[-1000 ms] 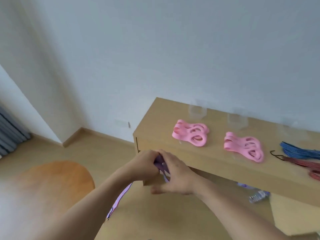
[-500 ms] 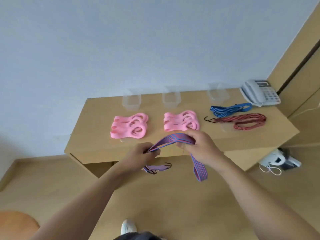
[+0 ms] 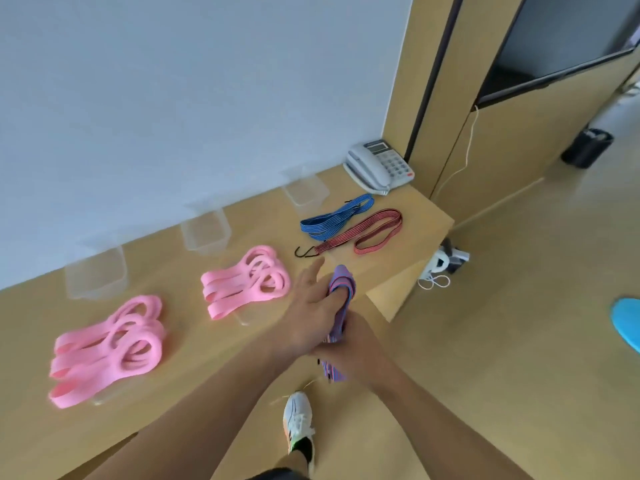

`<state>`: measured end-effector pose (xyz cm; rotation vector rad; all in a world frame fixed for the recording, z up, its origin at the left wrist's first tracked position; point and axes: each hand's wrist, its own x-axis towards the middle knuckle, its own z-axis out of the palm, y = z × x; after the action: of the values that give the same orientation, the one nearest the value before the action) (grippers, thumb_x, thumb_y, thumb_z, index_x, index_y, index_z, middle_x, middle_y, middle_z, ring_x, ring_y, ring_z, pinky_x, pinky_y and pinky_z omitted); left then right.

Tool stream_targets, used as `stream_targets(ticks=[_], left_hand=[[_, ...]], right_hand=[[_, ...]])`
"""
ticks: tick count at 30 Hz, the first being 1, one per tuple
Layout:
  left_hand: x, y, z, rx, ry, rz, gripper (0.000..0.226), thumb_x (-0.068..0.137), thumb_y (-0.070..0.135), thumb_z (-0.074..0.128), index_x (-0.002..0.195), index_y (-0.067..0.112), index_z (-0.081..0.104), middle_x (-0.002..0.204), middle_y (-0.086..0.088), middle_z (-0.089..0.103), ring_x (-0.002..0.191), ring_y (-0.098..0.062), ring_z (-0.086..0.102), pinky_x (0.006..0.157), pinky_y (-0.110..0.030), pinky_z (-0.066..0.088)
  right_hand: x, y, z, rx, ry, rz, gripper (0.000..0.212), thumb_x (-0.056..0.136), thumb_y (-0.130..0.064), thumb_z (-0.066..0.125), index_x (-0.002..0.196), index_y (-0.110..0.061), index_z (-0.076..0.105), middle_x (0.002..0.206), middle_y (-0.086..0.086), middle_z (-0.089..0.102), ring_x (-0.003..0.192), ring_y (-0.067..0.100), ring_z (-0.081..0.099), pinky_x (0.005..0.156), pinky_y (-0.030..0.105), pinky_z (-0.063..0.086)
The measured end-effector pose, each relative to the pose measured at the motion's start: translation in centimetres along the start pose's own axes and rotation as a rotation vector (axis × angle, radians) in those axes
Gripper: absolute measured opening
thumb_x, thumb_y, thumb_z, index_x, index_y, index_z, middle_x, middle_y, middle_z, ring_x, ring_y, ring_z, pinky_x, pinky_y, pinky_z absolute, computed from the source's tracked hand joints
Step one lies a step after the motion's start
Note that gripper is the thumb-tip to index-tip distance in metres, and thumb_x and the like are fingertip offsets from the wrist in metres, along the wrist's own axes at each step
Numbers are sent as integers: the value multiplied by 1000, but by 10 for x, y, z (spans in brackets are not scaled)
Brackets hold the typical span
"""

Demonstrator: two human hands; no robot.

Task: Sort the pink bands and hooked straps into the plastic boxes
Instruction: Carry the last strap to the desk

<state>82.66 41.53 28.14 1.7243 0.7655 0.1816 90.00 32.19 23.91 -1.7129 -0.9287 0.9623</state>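
Observation:
A purple striped hooked strap (image 3: 341, 289) is folded into a bundle between both hands at the desk's front edge. My left hand (image 3: 308, 308) has its fingers tucked into the fold, with the index finger pointing forward. My right hand (image 3: 356, 346) grips the bundle's lower end, where a short tail hangs below it. Two piles of pink bands (image 3: 107, 348) (image 3: 249, 282) lie on the desk. A blue strap (image 3: 336, 216) and a red hooked strap (image 3: 367, 232) lie at the right. Three clear plastic boxes (image 3: 95, 275) (image 3: 206, 230) (image 3: 306, 188) stand along the wall.
A grey telephone (image 3: 379, 164) sits at the wooden desk's (image 3: 194, 341) far right corner. On the floor are my shoe (image 3: 298, 417), a white charger with cable (image 3: 446, 263), a black bin (image 3: 587, 147) and a blue object (image 3: 627, 320). A wooden cabinet (image 3: 519, 133) stands to the right.
The strap, stretched between my hands half a second ago, is now folded into a compact bundle. My hands have come together, and the view has swung right.

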Motion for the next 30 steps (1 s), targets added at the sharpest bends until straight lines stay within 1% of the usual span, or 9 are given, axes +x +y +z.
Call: stream_targets(ticks=[2,4,5,9,14,18,23,26,30], left_hand=[[28,7,-1,61,-57,41,35,86,43,46,110,29,67,172,5,16,160,-12,8,129,-43,13],[57,9,-9,-58,-63,49,16,99,31,52,102,41,64,165,9,30,154,-1,20,126,-35,19],[73,6,-17,-96,-39,77,22,101,23,52,98,42,63,154,10,45,144,4,32,119,-27,26],[131,-18,-56,-11,126,18,33,93,3,63,102,34,66,119,11,64,118,-8,53,87,-9,37],[178,-49,-79,244,131,5,49,85,14,79,132,23,68,132,6,66,124,-12,57,98,-19,36],[195,-63,-73,343,152,-20,49,91,25,76,139,22,63,137,0,65,132,-22,54,101,-25,36],[212,-74,-71,360,269,-106,53,96,32,72,145,25,56,148,0,56,142,-18,41,96,-18,28],[217,-75,-71,390,333,-143,49,95,29,72,142,23,60,147,0,57,141,-19,41,98,-21,29],[217,-72,-62,425,418,-200,43,92,24,75,134,17,67,139,-4,62,136,-23,47,106,-27,33]], right_hand=[[19,3,-7,49,67,15,31,58,-40,65,77,-16,60,58,-7,60,54,6,51,52,24,40],[42,6,-21,42,123,38,23,67,-35,65,73,-15,55,58,-9,55,56,5,47,54,21,39],[55,8,-30,31,133,62,22,70,-32,65,73,-14,54,59,-10,51,57,6,45,55,21,37],[111,10,-73,-66,40,153,14,70,-25,70,73,-20,57,61,-9,54,57,11,50,59,27,43],[178,9,-107,-473,-84,151,6,70,-31,60,74,-34,56,61,-14,53,55,7,47,54,28,39],[234,2,-130,-1065,-205,-35,23,80,-49,53,80,-27,45,73,-8,53,75,24,57,59,35,39],[295,7,-141,-1417,-291,-316,24,84,-48,54,88,-28,42,83,-1,52,77,26,51,65,37,31],[317,29,-142,-1540,-313,-322,40,89,-59,49,106,-23,51,97,7,57,91,31,51,77,44,34],[325,62,-149,-1463,-279,-412,83,73,-83,44,125,-18,50,108,9,51,100,31,47,88,47,36]])
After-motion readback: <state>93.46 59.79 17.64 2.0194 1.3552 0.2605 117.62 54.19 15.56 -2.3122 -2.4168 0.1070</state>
